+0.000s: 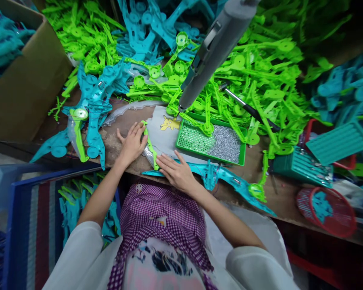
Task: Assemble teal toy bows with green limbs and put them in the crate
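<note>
A slim lime-green plastic strip (151, 148) with a clear plastic piece along its edge lies at the table's front edge between my hands. My left hand (133, 141) has its fingers bent round the upper end. At the lower end, the fingers of my right hand (176, 171) press on the strip; its thumb is mostly hidden. A blue plastic frame (211, 174) lies beneath and beside my right hand, stretching to the right. Above the strip, a grey sheet (160, 135) bears a yellow cartoon figure. A grey power screwdriver (218, 48) hangs point down over it.
A green tray (181, 147) of small metal screws stands right of the sheet. Blue frames (92, 100) lie at left by a cardboard box (30, 84). Piled lime-green parts (254, 72) fill the back, with a black-handled screwdriver (251, 109) among them. A red basket (326, 211) stands at right.
</note>
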The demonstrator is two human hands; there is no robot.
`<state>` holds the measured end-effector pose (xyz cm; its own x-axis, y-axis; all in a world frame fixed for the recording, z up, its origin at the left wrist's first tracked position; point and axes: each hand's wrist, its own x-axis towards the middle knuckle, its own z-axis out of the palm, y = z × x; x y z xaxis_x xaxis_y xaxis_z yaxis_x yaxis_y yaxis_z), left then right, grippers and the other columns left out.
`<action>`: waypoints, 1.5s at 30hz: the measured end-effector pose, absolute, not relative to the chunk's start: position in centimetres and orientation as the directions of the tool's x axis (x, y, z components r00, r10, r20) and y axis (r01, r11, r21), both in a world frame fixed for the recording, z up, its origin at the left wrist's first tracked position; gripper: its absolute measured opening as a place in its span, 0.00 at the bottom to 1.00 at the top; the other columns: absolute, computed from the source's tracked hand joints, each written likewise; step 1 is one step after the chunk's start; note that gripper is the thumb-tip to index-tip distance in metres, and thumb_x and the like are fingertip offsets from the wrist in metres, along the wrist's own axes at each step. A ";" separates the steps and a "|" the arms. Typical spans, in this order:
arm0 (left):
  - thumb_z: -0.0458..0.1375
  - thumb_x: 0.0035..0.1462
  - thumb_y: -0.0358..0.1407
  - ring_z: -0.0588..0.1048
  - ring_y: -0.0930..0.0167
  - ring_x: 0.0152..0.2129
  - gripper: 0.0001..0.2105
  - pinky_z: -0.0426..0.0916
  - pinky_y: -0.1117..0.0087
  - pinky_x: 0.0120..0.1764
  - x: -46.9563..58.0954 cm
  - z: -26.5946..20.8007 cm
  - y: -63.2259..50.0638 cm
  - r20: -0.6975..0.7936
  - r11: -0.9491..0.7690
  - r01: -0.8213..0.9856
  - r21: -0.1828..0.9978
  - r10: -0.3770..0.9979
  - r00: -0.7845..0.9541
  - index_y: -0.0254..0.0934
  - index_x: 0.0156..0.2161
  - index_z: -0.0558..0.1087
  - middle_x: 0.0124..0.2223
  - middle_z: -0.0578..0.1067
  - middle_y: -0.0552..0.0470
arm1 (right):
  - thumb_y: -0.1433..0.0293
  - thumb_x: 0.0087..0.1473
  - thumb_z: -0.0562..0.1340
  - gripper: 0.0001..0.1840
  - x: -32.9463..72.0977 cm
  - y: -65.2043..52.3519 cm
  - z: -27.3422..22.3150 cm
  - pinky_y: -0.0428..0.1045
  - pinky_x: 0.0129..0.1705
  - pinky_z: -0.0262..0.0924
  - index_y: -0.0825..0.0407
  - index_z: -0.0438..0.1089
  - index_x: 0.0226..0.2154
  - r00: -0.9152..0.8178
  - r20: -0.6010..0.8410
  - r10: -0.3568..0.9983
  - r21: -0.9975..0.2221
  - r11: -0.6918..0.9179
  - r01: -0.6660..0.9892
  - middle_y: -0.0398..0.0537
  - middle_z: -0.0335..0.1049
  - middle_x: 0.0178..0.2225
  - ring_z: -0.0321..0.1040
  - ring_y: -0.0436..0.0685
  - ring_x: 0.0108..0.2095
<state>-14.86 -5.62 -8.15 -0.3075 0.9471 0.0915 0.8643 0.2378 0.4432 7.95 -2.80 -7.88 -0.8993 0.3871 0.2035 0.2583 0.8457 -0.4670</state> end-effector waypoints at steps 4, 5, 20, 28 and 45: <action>0.46 0.66 0.43 0.56 0.60 0.65 0.19 0.24 0.42 0.64 -14.0 -8.0 -6.3 0.093 0.226 0.873 0.432 0.952 -0.293 0.45 0.59 0.66 0.65 0.65 0.46 | 0.66 0.64 0.55 0.21 9.5 -2.4 -8.6 0.72 0.68 0.37 0.42 0.64 0.59 -0.904 0.215 0.370 -0.445 0.861 0.246 0.46 0.69 0.57 0.67 0.58 0.58; 0.46 0.66 0.43 0.57 0.60 0.65 0.20 0.23 0.42 0.64 -13.8 -8.0 -6.4 0.096 0.225 0.873 0.432 0.951 -0.293 0.44 0.59 0.66 0.65 0.64 0.46 | 0.65 0.64 0.56 0.22 9.8 -2.4 -8.7 0.72 0.68 0.37 0.42 0.63 0.59 -0.906 0.217 0.364 -0.439 0.865 0.243 0.46 0.68 0.57 0.66 0.58 0.59; 0.54 0.59 0.53 0.64 0.55 0.61 0.26 0.30 0.43 0.65 -13.5 -8.6 -7.3 0.108 0.184 0.883 0.432 0.961 -0.253 0.45 0.60 0.66 0.66 0.64 0.45 | 0.54 0.60 0.58 0.34 10.4 -2.5 -6.9 0.70 0.67 0.46 0.52 0.58 0.63 -0.964 0.100 0.247 -0.413 0.892 0.186 0.56 0.59 0.63 0.57 0.64 0.64; 0.55 0.58 0.54 0.64 0.55 0.61 0.25 0.34 0.44 0.65 -13.7 -8.4 -7.1 0.119 0.191 0.879 0.437 0.956 -0.267 0.45 0.57 0.69 0.65 0.65 0.44 | 0.42 0.54 0.53 0.44 3.8 11.6 1.4 0.58 0.66 0.51 0.46 0.50 0.66 -0.381 0.541 0.750 -0.772 0.622 0.127 0.45 0.50 0.69 0.43 0.60 0.69; 0.56 0.57 0.51 0.66 0.52 0.58 0.23 0.40 0.41 0.63 -13.5 -8.3 -7.1 0.119 0.202 0.871 0.448 0.952 -0.282 0.46 0.56 0.69 0.64 0.66 0.44 | 0.39 0.51 0.54 0.30 2.5 11.0 -4.1 0.47 0.19 0.58 0.49 0.68 0.29 -0.141 0.338 0.930 -0.938 0.321 -0.131 0.36 0.55 0.16 0.62 0.48 0.16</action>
